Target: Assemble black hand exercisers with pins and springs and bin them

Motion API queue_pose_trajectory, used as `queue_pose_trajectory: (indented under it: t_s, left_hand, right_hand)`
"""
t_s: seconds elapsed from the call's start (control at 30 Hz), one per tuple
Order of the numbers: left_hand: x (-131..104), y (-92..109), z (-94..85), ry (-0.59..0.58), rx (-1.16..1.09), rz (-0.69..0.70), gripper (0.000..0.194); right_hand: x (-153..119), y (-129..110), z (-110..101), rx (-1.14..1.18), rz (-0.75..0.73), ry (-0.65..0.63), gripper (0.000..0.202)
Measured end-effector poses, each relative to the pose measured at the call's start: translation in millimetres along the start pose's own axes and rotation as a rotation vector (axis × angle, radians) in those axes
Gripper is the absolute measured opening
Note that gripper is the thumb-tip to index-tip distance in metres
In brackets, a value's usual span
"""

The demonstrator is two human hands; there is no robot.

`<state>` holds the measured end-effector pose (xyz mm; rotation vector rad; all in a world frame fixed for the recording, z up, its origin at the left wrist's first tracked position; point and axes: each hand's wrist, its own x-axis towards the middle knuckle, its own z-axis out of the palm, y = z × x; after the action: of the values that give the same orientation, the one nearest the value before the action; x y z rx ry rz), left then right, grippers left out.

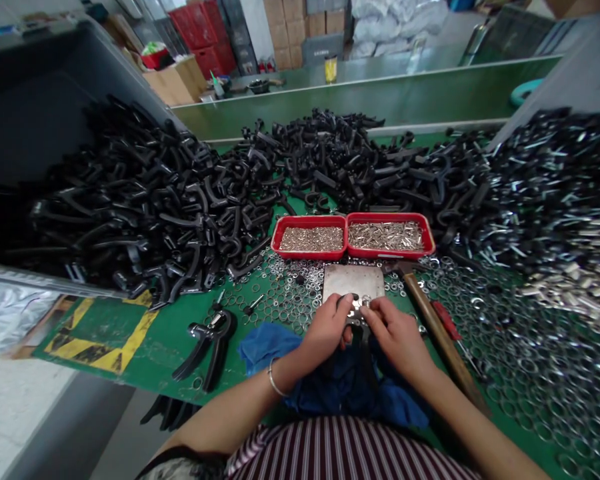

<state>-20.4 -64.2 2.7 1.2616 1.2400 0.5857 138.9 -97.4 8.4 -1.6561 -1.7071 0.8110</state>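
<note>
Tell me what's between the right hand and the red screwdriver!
The hammer's wooden handle and small metal rings lie between the right hand and the screwdriver, in the head view.

**Head camera, facing forward and down**

I look out from the wearer's head, wide-angled across the desk (pixel 153 360). The striped shirt (pixel 350 450) sits closest, at the bottom edge; the left hand (pixel 327 323) and right hand (pixel 395 330) are near, below centre; stacked cartons (pixel 283 33) stand far off, at the top.

Both forearms reach forward, hands close together, fingers (pixel 350 300) bent.
</note>
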Motion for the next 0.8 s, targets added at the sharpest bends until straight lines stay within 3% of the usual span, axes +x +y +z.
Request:
queue_pose_trajectory:
  t_s: [0.2, 0.43, 0.57, 0.7, 0.8]
  left_hand:
    - [-5.7, 5.7, 2.4, -0.024, 0.107, 0.022, 0.047]
    - [-15.0, 1.3, -4.5, 0.075, 0.283, 0.137, 0.037]
    - [-25.4, -2.0, -15.7, 0.088, 0.474, 0.287, 0.032]
    - [-36.2, 3.0, -26.1, -0.093, 0.585, 0.346, 0.038]
    - [-44.1, 12.6, -27.0, -0.146, 0.641, 0.327, 0.043]
  right_hand:
    - [-0.4, -2.3, 1.8, 0.037, -0.040, -0.037, 0.024]
    - [-11.9, -9.2, 8.4, 0.149, 0.075, 0.003, 0.025]
    - [-15.9, -12.7, 2.8, 0.190, 0.048, -0.149, 0.023]
    - [-19.4, -15.1, -2.2, 0.297, -0.014, -0.379, 0.023]
    - [-24.0, -16.3, -3.4, 0.346, -0.026, -0.413, 0.022]
